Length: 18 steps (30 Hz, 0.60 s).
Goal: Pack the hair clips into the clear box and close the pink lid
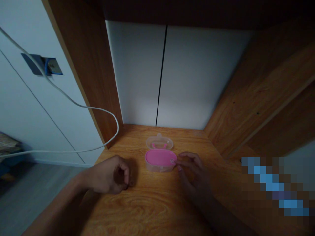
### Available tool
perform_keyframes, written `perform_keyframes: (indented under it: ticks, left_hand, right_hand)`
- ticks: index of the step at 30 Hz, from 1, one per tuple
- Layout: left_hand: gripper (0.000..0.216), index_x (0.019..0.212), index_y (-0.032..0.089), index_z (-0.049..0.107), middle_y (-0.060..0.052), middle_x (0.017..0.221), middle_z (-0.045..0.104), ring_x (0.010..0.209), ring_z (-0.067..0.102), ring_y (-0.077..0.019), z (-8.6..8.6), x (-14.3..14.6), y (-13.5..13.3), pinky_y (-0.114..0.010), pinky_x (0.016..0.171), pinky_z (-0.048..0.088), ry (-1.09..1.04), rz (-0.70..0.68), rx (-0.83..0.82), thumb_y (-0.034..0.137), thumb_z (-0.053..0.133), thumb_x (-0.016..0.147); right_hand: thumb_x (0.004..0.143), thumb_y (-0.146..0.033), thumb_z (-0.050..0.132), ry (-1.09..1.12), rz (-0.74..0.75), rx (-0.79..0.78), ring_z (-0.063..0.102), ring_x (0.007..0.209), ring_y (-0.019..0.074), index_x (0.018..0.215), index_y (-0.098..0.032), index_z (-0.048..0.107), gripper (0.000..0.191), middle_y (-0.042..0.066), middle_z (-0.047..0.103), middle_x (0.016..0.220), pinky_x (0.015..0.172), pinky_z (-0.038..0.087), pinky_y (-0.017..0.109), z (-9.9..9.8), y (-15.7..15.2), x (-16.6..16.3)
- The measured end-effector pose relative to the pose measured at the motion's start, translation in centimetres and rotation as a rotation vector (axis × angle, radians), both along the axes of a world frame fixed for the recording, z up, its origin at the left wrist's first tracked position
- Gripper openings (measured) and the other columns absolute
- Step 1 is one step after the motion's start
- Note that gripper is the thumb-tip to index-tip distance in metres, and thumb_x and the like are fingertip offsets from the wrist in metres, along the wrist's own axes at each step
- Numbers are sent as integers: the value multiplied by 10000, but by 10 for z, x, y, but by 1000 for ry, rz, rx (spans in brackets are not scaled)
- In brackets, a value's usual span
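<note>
The clear plastic case (159,167) lies open on the wooden desk (147,209), its lid (159,141) folded back, with the right hand's (194,175) parted fingers (187,156) touching its right end and the empty left hand (109,175) curled just left of it.

White cable (81,108) from wall plate (41,65); wooden desktop (152,209); white cabinet doors (192,75) behind.

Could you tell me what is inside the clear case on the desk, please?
A pink insert fills the clear case; whatever lies beneath it is covered. Behind, a small pink piece shows through the open lid.
</note>
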<state>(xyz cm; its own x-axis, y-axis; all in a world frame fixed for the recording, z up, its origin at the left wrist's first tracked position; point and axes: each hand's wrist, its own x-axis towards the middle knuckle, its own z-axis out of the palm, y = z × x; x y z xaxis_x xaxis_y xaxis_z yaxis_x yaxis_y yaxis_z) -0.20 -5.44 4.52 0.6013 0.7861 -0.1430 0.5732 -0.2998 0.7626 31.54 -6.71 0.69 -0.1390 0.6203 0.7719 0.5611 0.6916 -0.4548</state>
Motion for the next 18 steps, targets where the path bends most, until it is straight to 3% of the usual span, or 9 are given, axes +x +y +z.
perform_keyframes:
  ticks: [2,5,8,12,18]
  left_hand:
    - [148,698,162,674,-18,772,752,713,685,-161,-3,8,-2,-227,645,526,-230,-7,-3,82,607,593]
    - [60,641,151,648,-26,675,731,617,663,-144,-9,28,-9,-225,575,513,-404,33,-35,94,639,626]
    - [25,637,144,669,-37,658,735,577,651,-137,-14,50,-19,-217,535,492,-432,82,-36,140,678,660]
    - [57,657,149,670,-32,656,727,589,650,-134,-21,71,-26,-222,566,497,-444,70,23,178,699,698]
    - [77,661,171,622,3,637,696,565,615,-119,-32,84,-28,-220,565,458,-388,137,126,139,691,665]
  right_hand:
    - [828,-73,596,-68,83,83,617,979,226,1037,-261,664,290,71,620,1037,811,539,407,5,-7,-3]
    - [810,-64,633,-233,254,133,644,913,199,1065,-244,627,312,38,686,945,794,536,375,10,-17,-9]
    - [840,-178,697,-354,379,138,659,899,184,1138,-227,586,322,27,723,950,802,545,354,11,-22,-12]
    - [864,-287,717,-395,419,137,664,880,172,1174,-225,578,345,16,738,942,839,543,354,9,-21,-15]
    - [870,-253,707,-417,403,115,654,840,161,1058,-258,638,200,-22,749,902,763,535,331,9,-20,-19]
